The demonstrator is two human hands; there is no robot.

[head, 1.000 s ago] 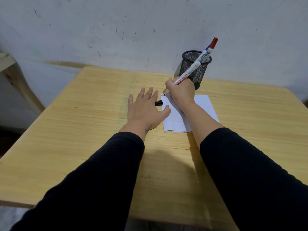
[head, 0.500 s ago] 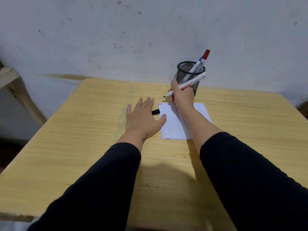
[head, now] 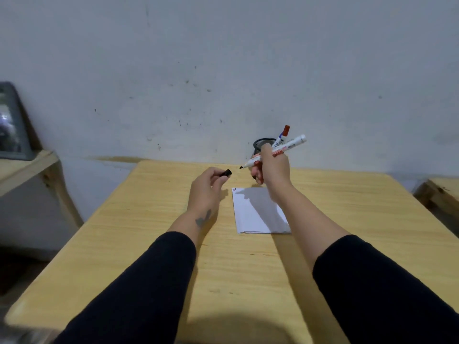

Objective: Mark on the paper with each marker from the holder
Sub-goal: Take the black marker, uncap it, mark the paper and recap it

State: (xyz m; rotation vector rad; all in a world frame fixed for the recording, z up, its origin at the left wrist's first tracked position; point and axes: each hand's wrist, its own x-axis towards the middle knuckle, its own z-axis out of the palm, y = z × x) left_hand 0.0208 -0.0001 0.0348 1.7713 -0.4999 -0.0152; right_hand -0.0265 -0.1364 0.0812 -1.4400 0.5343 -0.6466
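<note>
Between the two hands, the bare marker [head: 274, 153] tip points at the cap [head: 226, 173], just apart.
Right hand [head: 272, 167] fingers wrap the marker above the paper [head: 258, 211]; left hand [head: 207, 187] fingertips pinch the cap. A crooked approach could miss the cap's mouth and ink the fingers, or a loose push could leave it unsealed; the holder [head: 263, 143] sits behind the knuckles.

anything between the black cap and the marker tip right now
Nothing. In the head view, only bare table shows behind the gap between the cap in the left hand and the marker tip.
</note>
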